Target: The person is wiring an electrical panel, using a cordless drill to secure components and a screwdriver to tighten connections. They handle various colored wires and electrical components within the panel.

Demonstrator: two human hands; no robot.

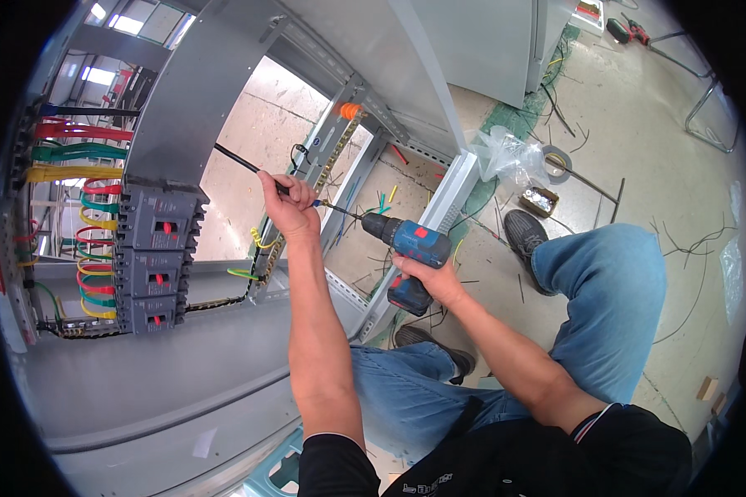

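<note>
You are driving a fastener into the metal rail (307,195) of the open grey cabinet (224,364), or so it looks: your right hand (427,277) is wrapping its fingers tight around the grip of the blue cordless drill (410,248), and the bit is pointing left toward your left hand (288,203). That left hand is closing its fingers around a black cable (236,159) and the spot where the bit tip is meeting the rail; whether a screw is pinched there, you cannot tell from this view.

The step in hand seems to be lining up the bit and starting it. The next move is calling for a straight, steady push along the bit's line, with your left fingers kept clear of the turning tip and the cable held out of its path.

The drill is sitting low in front of you, between your two hands, just beside the rail and above your knee in blue jeans (605,290). It is looking compact, blue-bodied with a red switch patch and a dark chuck. To the left, grey circuit breakers (153,257) are standing stacked, with red, green and yellow wires (79,149) bending into them.
</note>
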